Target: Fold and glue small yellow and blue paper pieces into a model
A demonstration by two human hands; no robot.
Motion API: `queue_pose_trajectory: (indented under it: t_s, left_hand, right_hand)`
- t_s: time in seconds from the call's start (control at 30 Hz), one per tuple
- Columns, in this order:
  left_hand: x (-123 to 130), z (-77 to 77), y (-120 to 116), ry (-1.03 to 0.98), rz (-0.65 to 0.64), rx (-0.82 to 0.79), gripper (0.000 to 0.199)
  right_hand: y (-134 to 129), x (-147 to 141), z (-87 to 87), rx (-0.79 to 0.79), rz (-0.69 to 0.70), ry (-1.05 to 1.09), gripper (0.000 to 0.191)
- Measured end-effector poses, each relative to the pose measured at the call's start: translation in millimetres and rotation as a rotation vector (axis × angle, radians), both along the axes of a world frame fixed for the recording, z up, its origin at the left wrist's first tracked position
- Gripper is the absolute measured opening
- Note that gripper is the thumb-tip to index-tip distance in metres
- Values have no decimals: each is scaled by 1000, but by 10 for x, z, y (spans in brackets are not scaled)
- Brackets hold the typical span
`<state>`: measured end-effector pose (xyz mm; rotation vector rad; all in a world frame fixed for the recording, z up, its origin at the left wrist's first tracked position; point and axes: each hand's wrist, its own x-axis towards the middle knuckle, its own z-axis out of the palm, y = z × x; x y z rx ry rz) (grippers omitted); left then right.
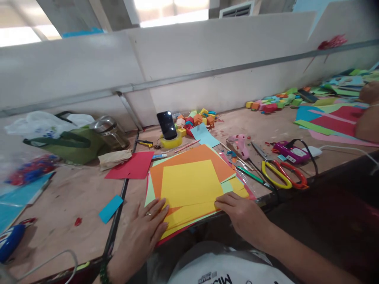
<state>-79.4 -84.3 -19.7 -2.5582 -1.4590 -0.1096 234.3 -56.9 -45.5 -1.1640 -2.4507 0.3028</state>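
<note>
A yellow paper sheet (pixel 189 181) lies on top of a stack of coloured paper at the table's front edge. Beneath it show an orange sheet (pixel 204 156) and pale green sheets. My left hand (pixel 145 228), wearing a ring, rests with fingers apart over the left edge of the yellow paper, near its lower corner. At the right edge, my right hand (pixel 244 213) has its fingertips drawn together on the yellow paper; its thumb is partly hidden. A crease or overlapping edge runs across the yellow paper between both hands.
Right of the stack are scissors (pixel 276 169), a pink glue gun (pixel 240 146), a green cutter (pixel 251 174) and a purple power strip (pixel 291 152). Behind stand a phone (pixel 167 124) on a tape roll (pixel 171 141) and foam cubes (pixel 198 118). A flask (pixel 109 132) stands left. Another person's arm (pixel 368 122) is far right.
</note>
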Motion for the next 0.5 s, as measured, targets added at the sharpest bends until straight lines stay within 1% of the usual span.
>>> queue_pose_trajectory:
  t_s: [0.1, 0.17, 0.23, 0.3, 0.37, 0.43, 0.5]
  left_hand:
    - [-59, 32, -52, -10, 116, -6, 40]
    - [-82, 77, -15, -42, 188, -35, 39]
    - [-96, 107, 97, -94, 230, -61, 37]
    - [-89, 101, 279, -141, 204, -109, 34]
    - [-50, 70, 504, -162, 211, -91, 43]
    - [18, 43, 734, -152, 173, -108, 65]
    - [95, 50, 930, -140, 142, -182, 82]
  right_hand:
    - [8, -15, 32, -18, -11, 10, 37]
    - [23, -22, 46, -31, -17, 1, 37]
    - [41, -31, 58, -35, -25, -24, 37]
    - [54, -49, 61, -17, -31, -53, 35]
    - [59, -73, 53, 25, -40, -73, 32]
    - [53, -95, 38, 73, -47, -72, 30]
    - [41, -107, 24, 112, -47, -46, 30]
